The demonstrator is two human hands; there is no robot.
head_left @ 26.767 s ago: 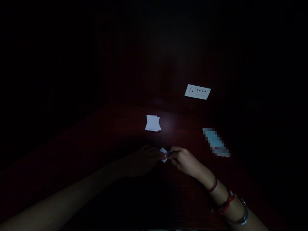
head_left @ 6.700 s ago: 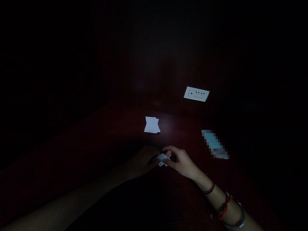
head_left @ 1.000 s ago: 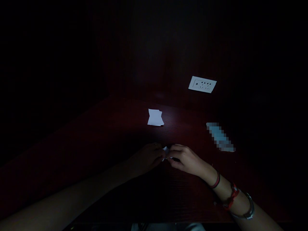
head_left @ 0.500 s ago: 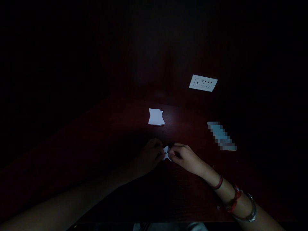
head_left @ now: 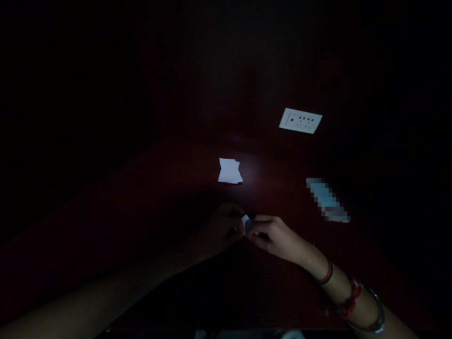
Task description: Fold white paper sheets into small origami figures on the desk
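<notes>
The room is very dim. My left hand (head_left: 221, 228) and my right hand (head_left: 277, 238) meet over the dark red table (head_left: 148, 197), both pinching a small folded piece of white paper (head_left: 246, 223) between their fingertips. Only a sliver of the paper shows between the fingers. My right wrist wears red bands and a metal bangle.
A small stack of white paper slips (head_left: 230, 170) lies on the table beyond my hands. A blurred bluish flat object (head_left: 327, 200) lies to the right. A white wall socket (head_left: 300, 120) sits on the dark panel behind. The surroundings are black.
Over the last second my hands stayed together on the paper and worked it smaller, with less white showing now. The view shifted slightly.
</notes>
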